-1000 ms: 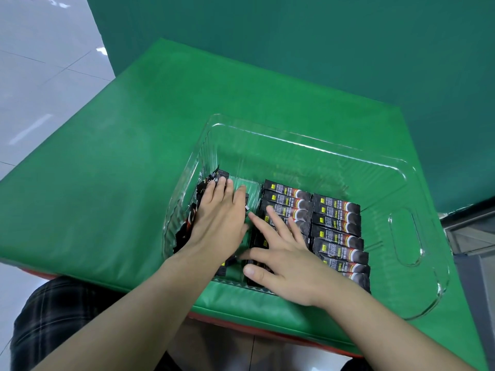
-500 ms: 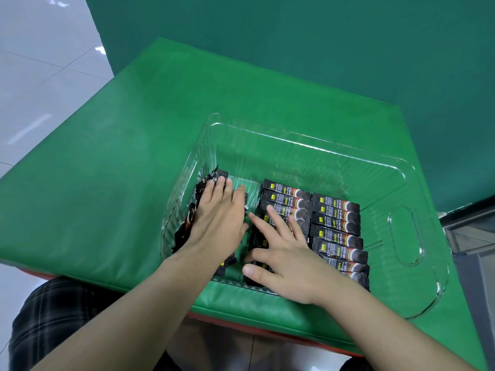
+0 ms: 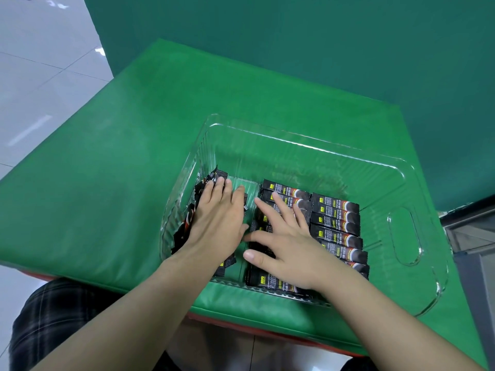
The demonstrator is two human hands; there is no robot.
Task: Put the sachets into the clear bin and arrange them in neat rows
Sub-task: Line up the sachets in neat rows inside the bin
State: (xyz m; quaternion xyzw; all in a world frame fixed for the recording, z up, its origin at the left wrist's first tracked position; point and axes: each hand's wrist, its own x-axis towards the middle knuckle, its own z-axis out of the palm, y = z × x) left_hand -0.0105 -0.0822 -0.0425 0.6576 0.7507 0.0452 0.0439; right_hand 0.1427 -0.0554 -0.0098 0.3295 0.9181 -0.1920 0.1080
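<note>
Two bare hands lie flat inside the clear bin (image 3: 404, 226), which sits on a green padded table (image 3: 112, 183) at the centre right of the frame. The left hand (image 3: 217, 220), fingers straight and together, presses on a loose bunch of black sachets (image 3: 187, 223) against the bin's left wall. The right hand (image 3: 286, 242), fingers spread and relaxed, rests on a middle row of sachets (image 3: 270, 279). Just right of it, a tidy column of sachets (image 3: 334, 220) lies side by side. A plaid trouser leg (image 3: 53, 322) shows at lower left.
</note>
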